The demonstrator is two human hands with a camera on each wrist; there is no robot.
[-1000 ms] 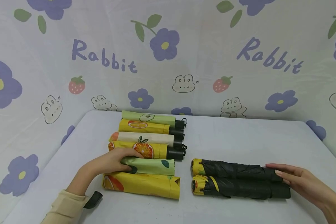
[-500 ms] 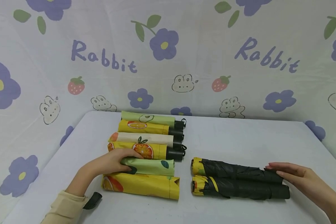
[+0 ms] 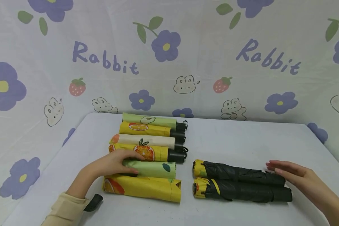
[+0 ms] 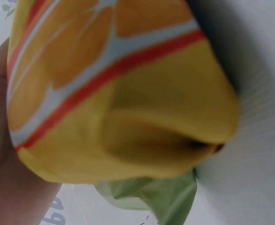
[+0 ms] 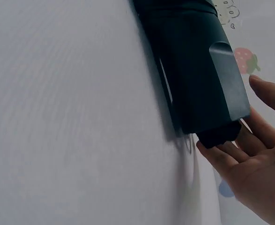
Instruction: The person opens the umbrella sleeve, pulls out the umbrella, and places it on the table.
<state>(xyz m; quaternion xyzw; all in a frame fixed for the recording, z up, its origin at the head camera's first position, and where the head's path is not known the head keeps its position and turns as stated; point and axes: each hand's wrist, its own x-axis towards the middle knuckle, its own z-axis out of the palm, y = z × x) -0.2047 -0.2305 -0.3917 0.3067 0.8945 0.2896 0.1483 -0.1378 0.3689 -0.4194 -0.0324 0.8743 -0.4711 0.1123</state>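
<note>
My left hand (image 3: 120, 164) holds a light green umbrella sleeve (image 3: 155, 169) with dark leaf prints, thumb on its near side and fingers over the far side. In front of it lies a yellow umbrella sleeve (image 3: 147, 189) with an orange print; its end fills much of the left wrist view. To the right, two folded black umbrellas with yellow tips lie side by side, a far one (image 3: 231, 172) and a near one (image 3: 243, 190). My right hand (image 3: 302, 175) hovers at their handle ends, fingers loosely extended. In the right wrist view the fingers appear behind a black handle (image 5: 193, 70).
Behind my left hand is a row of several sleeved umbrellas with black handles, among them a yellow orange-print one (image 3: 158, 153), a cream one (image 3: 158, 141) and an avocado-print one (image 3: 161, 120). A small black object (image 3: 94, 202) sits by the left cuff. A printed cloth backs the white table (image 3: 243, 138).
My right hand has drawn up and slightly away from the far black umbrella's handle. The left thumb has shifted a little to the right on the green sleeve. The umbrellas stay in place.
</note>
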